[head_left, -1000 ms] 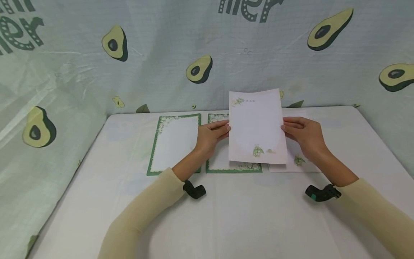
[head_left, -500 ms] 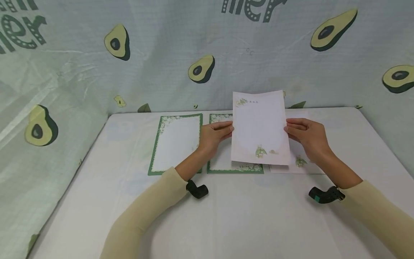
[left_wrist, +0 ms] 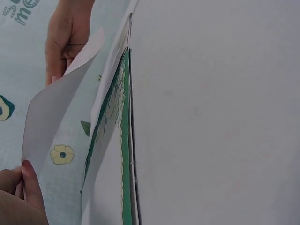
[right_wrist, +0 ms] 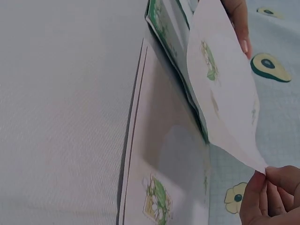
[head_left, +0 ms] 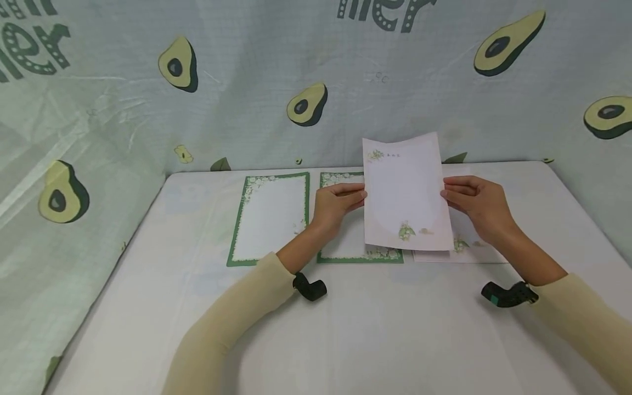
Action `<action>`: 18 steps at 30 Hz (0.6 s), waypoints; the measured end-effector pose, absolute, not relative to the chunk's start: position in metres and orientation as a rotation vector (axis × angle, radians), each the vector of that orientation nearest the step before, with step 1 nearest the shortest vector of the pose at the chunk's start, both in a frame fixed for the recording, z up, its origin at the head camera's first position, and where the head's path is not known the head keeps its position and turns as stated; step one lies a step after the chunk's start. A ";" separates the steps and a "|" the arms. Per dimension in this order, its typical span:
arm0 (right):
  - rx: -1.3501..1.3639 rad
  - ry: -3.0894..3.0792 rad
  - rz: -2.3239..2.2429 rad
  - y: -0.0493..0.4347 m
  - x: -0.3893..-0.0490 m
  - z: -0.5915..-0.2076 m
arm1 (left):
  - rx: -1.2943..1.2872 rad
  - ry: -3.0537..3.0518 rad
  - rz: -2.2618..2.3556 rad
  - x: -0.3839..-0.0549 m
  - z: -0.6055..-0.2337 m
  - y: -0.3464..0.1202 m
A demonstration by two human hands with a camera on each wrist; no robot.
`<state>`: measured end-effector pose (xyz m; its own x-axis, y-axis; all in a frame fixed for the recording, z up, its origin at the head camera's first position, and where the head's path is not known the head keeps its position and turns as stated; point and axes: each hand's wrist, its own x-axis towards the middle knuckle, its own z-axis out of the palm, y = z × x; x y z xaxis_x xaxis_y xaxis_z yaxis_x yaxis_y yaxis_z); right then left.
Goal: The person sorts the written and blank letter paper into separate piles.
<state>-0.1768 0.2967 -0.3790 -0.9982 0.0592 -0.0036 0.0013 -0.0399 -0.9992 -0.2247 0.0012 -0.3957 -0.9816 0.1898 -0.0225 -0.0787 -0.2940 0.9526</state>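
In the head view, pinches a pink floral letter sheet (head_left: 402, 192) by its side edges, clamped in left hand (head_left: 337, 207) and right hand (head_left: 478, 205), raised near the white table's (head_left: 395, 329) far edge, partly screening green-bordered stack (head_left: 345, 237) and pink stack (head_left: 474, 250). In the left wrist view, bows between both grips. In the right wrist view, hangs clear of the pink stack. Seems at the carrying step; probably calls next for flattening the bow and lowering evenly.
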 end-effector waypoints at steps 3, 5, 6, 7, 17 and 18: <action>-0.073 -2.189 2.191 0.300 -0.177 -0.378 | 0.157 1.755 2.397 -0.225 -0.395 0.005; -0.087 -2.207 2.174 0.302 -0.177 -0.377 | 0.166 1.760 2.398 -0.226 -0.395 0.007; -0.096 -2.216 2.167 0.303 -0.177 -0.377 | 0.167 1.764 2.393 -0.226 -0.396 0.008; -0.104 -2.224 2.160 0.304 -0.177 -0.376 | 0.167 1.764 2.386 -0.226 -0.396 0.010; -0.117 -2.425 1.800 0.322 -0.175 -0.372 | 0.201 1.683 2.388 -0.226 -0.402 0.031; -0.120 -2.454 1.756 0.324 -0.174 -0.372 | 0.202 1.668 2.394 -0.226 -0.403 0.034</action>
